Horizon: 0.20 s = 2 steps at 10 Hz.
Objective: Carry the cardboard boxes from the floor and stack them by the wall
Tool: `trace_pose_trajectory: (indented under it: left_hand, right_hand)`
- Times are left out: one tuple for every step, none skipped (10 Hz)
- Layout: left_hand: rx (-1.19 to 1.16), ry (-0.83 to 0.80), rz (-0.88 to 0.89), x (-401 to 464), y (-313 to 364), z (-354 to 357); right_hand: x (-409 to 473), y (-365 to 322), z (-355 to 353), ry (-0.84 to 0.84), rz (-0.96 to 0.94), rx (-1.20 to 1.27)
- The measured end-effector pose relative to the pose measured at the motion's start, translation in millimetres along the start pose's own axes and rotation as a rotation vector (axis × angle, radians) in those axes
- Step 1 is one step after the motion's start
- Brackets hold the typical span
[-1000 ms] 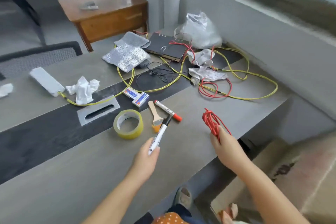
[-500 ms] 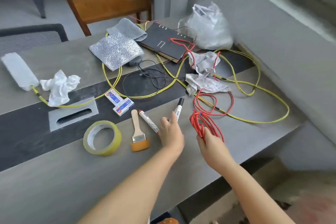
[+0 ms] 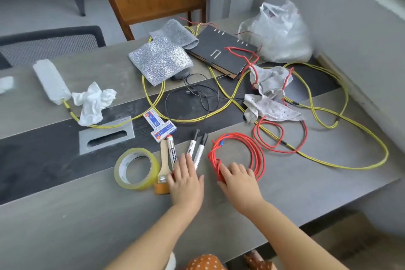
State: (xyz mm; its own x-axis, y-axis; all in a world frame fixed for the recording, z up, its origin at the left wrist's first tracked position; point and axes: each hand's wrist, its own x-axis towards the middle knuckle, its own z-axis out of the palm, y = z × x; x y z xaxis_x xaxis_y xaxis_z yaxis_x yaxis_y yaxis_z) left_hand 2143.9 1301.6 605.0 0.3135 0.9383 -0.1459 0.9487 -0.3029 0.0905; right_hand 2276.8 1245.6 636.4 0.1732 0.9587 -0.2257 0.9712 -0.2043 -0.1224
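1. Cardboard boxes: none in sight; only the cluttered bench (image 3: 65,215).
2. My left hand (image 3: 186,180) lies flat, grip released, on the markers (image 3: 198,149).
3. My right hand (image 3: 238,180) presses the red wire coil (image 3: 236,151), fingers loose.

The left hand (image 3: 186,178) covers the lower ends of three markers (image 3: 192,149); the mesh chair (image 3: 50,41) runs off the frame's left edge.

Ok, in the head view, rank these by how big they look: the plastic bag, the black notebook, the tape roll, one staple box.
1. Plastic bag and black notebook: similar spread, bag perhaps larger; not separable.
2. Tape roll: clearly smaller, though nearer the camera.
3. Staple box: smallest.
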Motion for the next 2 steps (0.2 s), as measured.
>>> trace_pose_trajectory:
  left_hand:
    - [-0.008,-0.041,0.023,-0.6,-2.2,-3.9]
    - [-0.082,-0.047,0.057,-1.4,-10.7,-1.4]
  right_hand:
    - [-3.0,0.6,7.6,-0.037,-0.035,0.028]
    - [-2.2,12.8,9.1,-0.08,-0.013,0.162]
